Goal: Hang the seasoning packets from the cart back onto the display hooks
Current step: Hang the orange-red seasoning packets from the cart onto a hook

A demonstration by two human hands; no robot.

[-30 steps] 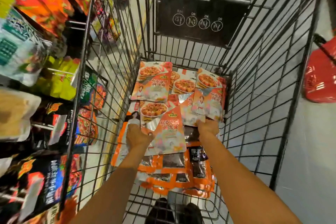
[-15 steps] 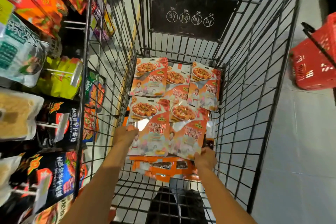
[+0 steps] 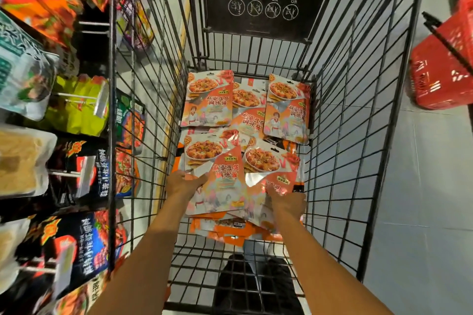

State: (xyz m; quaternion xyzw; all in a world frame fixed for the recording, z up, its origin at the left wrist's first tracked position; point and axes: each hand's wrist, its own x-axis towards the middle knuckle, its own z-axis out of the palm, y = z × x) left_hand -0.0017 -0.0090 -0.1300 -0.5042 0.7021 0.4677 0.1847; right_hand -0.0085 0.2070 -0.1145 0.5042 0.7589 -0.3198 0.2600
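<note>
Downward head view into a wire cart (image 3: 358, 135), with hanging pouches (image 3: 76, 238) on a display along its left wall and a red basket (image 3: 442, 71) on the floor beyond its right wall; the seasoning packets (image 3: 247, 102) lie in an overlapping heap on the cart floor, three across the far end, others toward the middle, orange ones beneath at the heap's near edge; two packets at the middle are in hand: the left packet (image 3: 220, 176) is gripped at its left edge by the left hand (image 3: 183, 183), and the right packet (image 3: 268, 163) is gripped near its lower right corner by the right hand (image 3: 289, 203), fingers closed on the foil in both cases; the display hooks (image 3: 92, 24) project just outside the cart's left wall. Step in hand, by judgement: pick-up from the cart; hanging is not yet begun and most of the heap remains. The next move calls for lifting both packets over the cart's left rim, finding a hook with matching stock (none identifiable here), and threading the hang hole (image 3: 273, 150) at each packet's top edge onto the hook tip, probably one packet at a time.
</note>
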